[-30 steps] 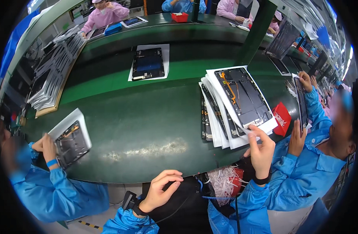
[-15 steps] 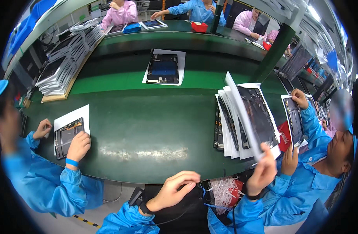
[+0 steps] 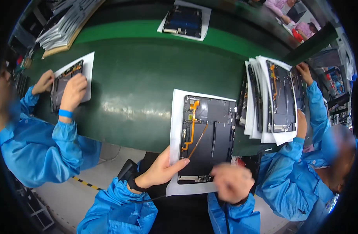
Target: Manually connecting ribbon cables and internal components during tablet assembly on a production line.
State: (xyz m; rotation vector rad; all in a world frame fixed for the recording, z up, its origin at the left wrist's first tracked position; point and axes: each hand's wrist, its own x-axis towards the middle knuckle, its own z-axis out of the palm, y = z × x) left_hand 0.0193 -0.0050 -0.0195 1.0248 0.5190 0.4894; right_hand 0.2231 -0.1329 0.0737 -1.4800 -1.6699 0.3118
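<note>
Left hand [image 3: 161,171] grip clamped on white sheet [image 3: 177,117] edge under open tablet [image 3: 208,138]; right hand [image 3: 231,182] blurred, grip cannot tell. Tablet looks stiff, fragile; hold by edges.

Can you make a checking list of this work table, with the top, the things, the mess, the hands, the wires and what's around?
Surface: dark green table, shiny, with a lighter green strip further back.
Job's things: open tablet back on a white sheet, orange ribbon inside.
Clutter: stack of tablets on sheets at right; another tablet far back; trays at far left.
Hands: left hand has a grip on the sheet's left edge; right hand is blurred at the tablet's lower corner.
Cables: thin black cord from the left wrist.
Surroundings: people in blue coats on both sides.
</note>
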